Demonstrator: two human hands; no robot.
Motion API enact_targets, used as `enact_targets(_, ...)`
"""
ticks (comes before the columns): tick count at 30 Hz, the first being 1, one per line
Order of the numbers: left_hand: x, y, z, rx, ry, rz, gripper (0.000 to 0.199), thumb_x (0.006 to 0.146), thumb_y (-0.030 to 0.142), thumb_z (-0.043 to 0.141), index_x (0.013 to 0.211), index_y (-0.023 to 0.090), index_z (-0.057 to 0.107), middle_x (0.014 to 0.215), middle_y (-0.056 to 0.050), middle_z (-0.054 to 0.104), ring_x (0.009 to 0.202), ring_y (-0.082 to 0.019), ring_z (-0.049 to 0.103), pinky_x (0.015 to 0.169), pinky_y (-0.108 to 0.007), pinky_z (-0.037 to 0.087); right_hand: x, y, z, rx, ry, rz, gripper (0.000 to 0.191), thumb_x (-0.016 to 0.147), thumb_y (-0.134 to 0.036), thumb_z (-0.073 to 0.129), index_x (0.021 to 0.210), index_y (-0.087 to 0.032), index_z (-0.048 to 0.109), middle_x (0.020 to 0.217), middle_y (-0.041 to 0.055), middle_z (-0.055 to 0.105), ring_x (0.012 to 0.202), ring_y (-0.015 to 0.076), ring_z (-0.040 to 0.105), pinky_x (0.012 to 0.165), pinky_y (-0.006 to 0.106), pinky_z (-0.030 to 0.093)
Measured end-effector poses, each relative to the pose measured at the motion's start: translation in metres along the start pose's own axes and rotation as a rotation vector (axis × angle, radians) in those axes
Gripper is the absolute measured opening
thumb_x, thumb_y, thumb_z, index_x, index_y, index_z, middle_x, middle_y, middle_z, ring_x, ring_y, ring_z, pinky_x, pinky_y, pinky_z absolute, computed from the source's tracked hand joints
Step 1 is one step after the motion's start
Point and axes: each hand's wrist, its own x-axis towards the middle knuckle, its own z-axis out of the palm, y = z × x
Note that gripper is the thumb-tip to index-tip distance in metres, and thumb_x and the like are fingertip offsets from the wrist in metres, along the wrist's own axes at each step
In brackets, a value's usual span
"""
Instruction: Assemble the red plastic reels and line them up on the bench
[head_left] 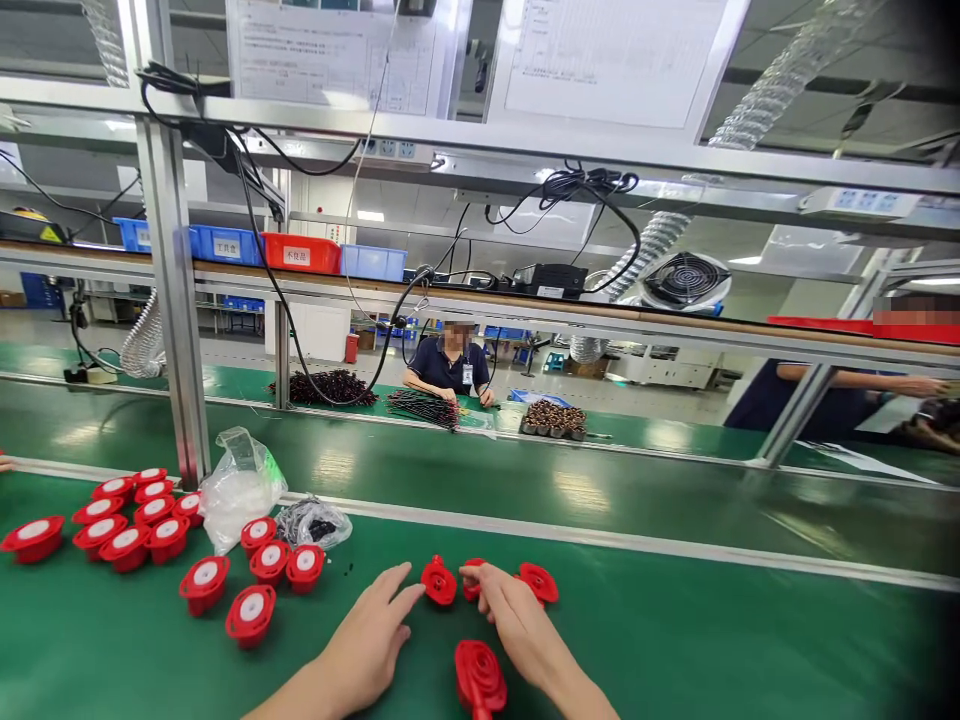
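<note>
My left hand (371,635) is over the green mat with its fingers apart and nothing in it, its fingertips just left of a small red part (439,582). My right hand (517,620) reaches in from the right, its fingertips at another red part (472,578) that they partly cover; whether they grip it cannot be made out. Just beyond that hand lies a red part (538,582). Nearer to me, between my forearms, rests a larger red part (480,675) with ring-shaped ridges.
Several red parts with white discs (205,575) stand at the left, beside a clear bag (238,490) and a bag of black pieces (313,522). A metal post (176,300) rises behind them. A person (451,362) sits across the line; another person's arm shows at right.
</note>
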Motion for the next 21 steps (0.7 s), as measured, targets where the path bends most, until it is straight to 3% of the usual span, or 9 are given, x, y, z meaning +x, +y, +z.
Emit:
enact_targets(3,0.000,0.001,0.001,-0.051,-0.028,-0.016,0.072,0.086,0.006,0.053,0.152,0.034,0.047,0.167,-0.006,0.034,0.153,-0.029,0.034,0.126,-0.054,0.033,0.006,0.014,0.021,0.059,-0.021,0.121,0.080,0.101,-0.074,0.025,0.119,-0.013,0.073,0.082,0.0081,0.068,0.080,0.0238,0.067,0.078,0.038,0.055)
enact_targets(6,0.001,0.000,0.004,-0.113,-0.019,-0.024,0.072,0.084,0.011,0.062,0.151,0.034,0.049,0.167,-0.006,0.033,0.152,-0.030,0.035,0.127,-0.053,0.032,0.005,0.012,0.034,0.169,-0.128,0.094,0.080,0.101,-0.075,0.027,0.118,-0.013,0.074,0.090,0.0097,0.070,0.085,0.0234,0.067,0.079,0.037,0.055)
enact_targets(9,0.003,-0.001,0.004,-0.161,0.082,-0.073,0.065,0.082,0.017,0.069,0.145,0.027,0.056,0.158,-0.011,0.049,0.144,-0.031,0.046,0.124,-0.051,0.038,0.002,0.006,0.042,0.334,-0.186,0.057,0.077,0.099,-0.076,0.032,0.107,-0.014,0.077,0.100,0.0115,0.072,0.093,0.0249,0.068,0.082,0.037,0.055)
enact_targets(12,0.006,0.000,0.002,-0.210,0.215,-0.094,0.044,0.086,0.020,0.064,0.129,0.023,0.067,0.135,-0.012,0.067,0.126,-0.030,0.062,0.113,-0.047,0.050,0.006,0.012,0.051,0.505,-0.183,0.105,0.077,0.095,-0.080,0.039,0.096,-0.013,0.076,0.100,0.0123,0.073,0.091,0.0240,0.068,0.078,0.036,0.055)
enact_targets(15,0.010,-0.002,0.002,-0.227,0.283,-0.112,0.024,0.088,0.023,0.063,0.109,0.022,0.074,0.125,-0.012,0.072,0.118,-0.031,0.066,0.106,-0.046,0.054,0.014,0.025,0.062,0.622,-0.186,0.215,0.077,0.083,-0.087,0.053,0.089,-0.012,0.070,0.096,0.0131,0.073,0.074,0.0192,0.068,0.064,0.030,0.052)
enact_targets(18,0.013,-0.006,0.001,-0.225,0.328,-0.142,0.015,0.088,0.029,0.067,0.097,0.022,0.078,0.121,-0.012,0.075,0.116,-0.032,0.069,0.104,-0.046,0.056,0.021,0.031,0.069,0.764,-0.173,0.376,0.076,0.067,-0.085,0.073,0.095,-0.016,0.059,0.089,0.0105,0.075,0.060,0.0150,0.067,0.054,0.023,0.046)
enact_targets(21,0.014,-0.010,0.001,-0.193,0.392,-0.030,0.017,0.092,0.035,0.067,0.099,0.024,0.078,0.121,-0.011,0.076,0.114,-0.029,0.071,0.102,-0.040,0.060,0.023,0.024,0.070,0.974,-0.146,0.484,0.071,0.076,-0.078,0.073,0.108,-0.018,0.055,0.086,0.0095,0.077,0.060,0.0144,0.069,0.058,0.022,0.050)
